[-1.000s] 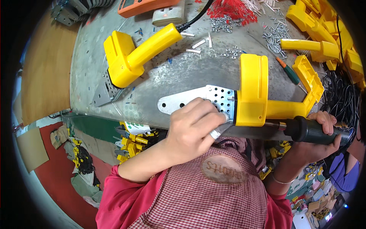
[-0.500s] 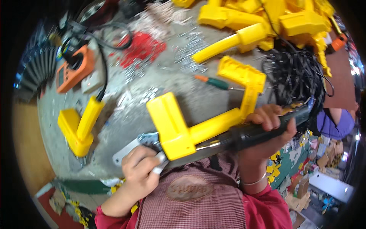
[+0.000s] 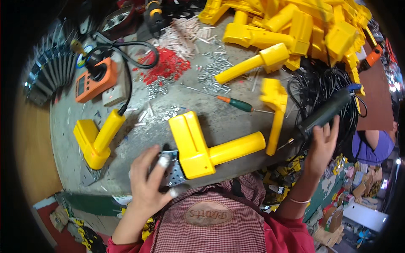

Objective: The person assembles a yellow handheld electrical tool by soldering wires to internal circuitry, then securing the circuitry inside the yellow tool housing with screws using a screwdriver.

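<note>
Hands have parted since half a second ago: then the right hand gripped the dark tool close against the yellow housing, and now the right hand is out at three o'clock with the black electric screwdriver lifted clear of the part. Its fingers are loosening, spread along the screwdriver's barrel rather than wrapped tight, the tool resting against fingers and palm. The screwdriver's long axis runs from its bit at eight o'clock up to its cord end at two o'clock.

The yellow plastic housing now lies on the counter near the six o'clock edge, just above the person's checked shirt. Its blocky body slants from eleven o'clock down to five, and its round handle sticks out toward three o'clock, rising slightly. A perforated metal plate sits at the block's lower left, touching it.

The left hand rests at seven o'clock, fingers bent down onto the plate, pressing it rather than closing around it; two fingertips wear white tape.

A green-handled screwdriver lies well apart at twelve o'clock of the housing, beside a second yellow housing at nine o'clock.
</note>
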